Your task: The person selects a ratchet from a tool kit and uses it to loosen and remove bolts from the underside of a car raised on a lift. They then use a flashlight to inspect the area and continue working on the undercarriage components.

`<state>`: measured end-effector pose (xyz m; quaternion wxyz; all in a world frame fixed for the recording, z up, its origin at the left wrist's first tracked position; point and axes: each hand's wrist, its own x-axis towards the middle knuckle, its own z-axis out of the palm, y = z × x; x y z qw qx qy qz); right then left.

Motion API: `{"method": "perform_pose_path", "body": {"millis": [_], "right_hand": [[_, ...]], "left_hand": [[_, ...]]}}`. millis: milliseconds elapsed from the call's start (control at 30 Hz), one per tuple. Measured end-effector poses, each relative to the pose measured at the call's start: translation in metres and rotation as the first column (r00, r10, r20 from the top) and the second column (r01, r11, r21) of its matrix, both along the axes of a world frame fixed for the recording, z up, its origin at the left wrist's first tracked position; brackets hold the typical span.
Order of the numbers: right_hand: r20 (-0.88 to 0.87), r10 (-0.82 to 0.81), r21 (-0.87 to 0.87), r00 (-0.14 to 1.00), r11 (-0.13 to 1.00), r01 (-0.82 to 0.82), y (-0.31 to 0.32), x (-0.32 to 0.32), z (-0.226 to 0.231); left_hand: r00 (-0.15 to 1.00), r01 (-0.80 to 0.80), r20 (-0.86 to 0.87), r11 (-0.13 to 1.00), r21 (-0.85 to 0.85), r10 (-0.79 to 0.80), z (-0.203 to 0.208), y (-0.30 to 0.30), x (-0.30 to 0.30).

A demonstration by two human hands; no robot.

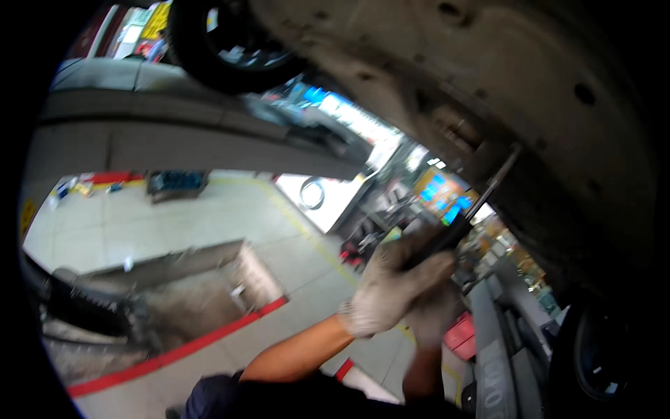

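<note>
The left grip [387, 290], gloved, is wrapped around a black-handled tool [455, 232] that slants up to the right, its metal end near the underside of a raised car [537, 77]; the right grip [434, 312] is blurred, partly hidden behind the left, its hold impossible to make out

The pale tiled floor [223, 220] has a red-edged pit [258, 278] sunk into it. By the floor's far edge stands a low dark box [176, 184]; toward its far left corner lie small blurred items [84, 189].
</note>
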<state>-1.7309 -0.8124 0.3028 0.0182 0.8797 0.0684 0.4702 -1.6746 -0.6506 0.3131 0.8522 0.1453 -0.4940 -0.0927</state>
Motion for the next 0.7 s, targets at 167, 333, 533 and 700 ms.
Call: {"method": "perform_pose_path", "body": {"millis": [167,333,533,700], "right_hand": [[0.069,-0.173,-0.307,0.982,0.933,0.186,0.063,-0.094,0.018],[0.191,0.087,-0.372,0.978,0.928,-0.01,0.025,-0.041,0.013],[0.165,0.374,-0.47,0.913,0.843,-0.261,-0.011,0.012,0.023],[0.085,0.346,-0.199,0.934,0.925,-0.324,-0.022,0.047,0.0]], "left_hand": [[0.544,0.831,-0.041,0.545,-0.109,-0.838,-0.021,-0.009,-0.007],[0.91,0.389,-0.152,0.921,-0.012,-0.386,-0.013,0.004,-0.01],[0.83,-0.557,-0.017,0.83,0.006,0.557,-0.004,-0.007,-0.016],[0.098,-0.977,0.033,0.102,-0.189,0.995,-0.009,-0.027,0.007]]}}
